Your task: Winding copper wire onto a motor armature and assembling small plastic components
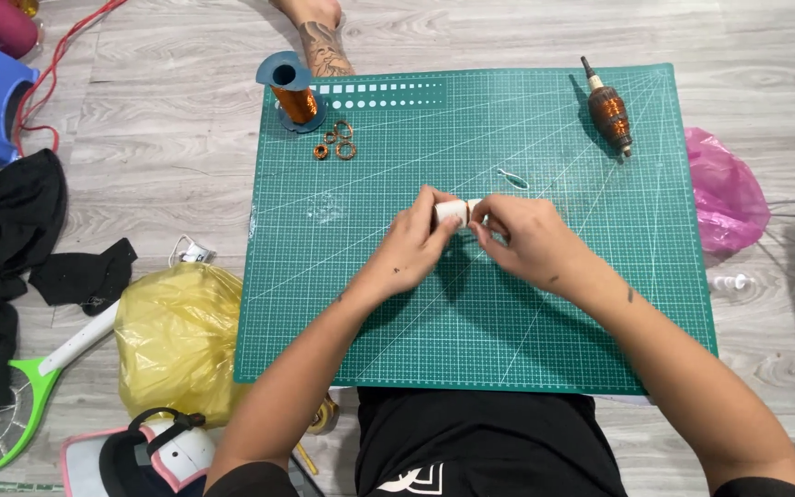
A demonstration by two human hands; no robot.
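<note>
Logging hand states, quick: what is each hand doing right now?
Left hand: closed on one end of the small white roll.
Right hand: fingertips pinching the roll's other end, above the green cutting mat.

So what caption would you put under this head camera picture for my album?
Two hands, left hand and right hand, hold a small white roll over a green cutting mat.

Copper wire spool [294,92], 4 small coils [337,141], wound armature [609,109] — yellow bag [177,336], perhaps a swatter [20,396].
</note>
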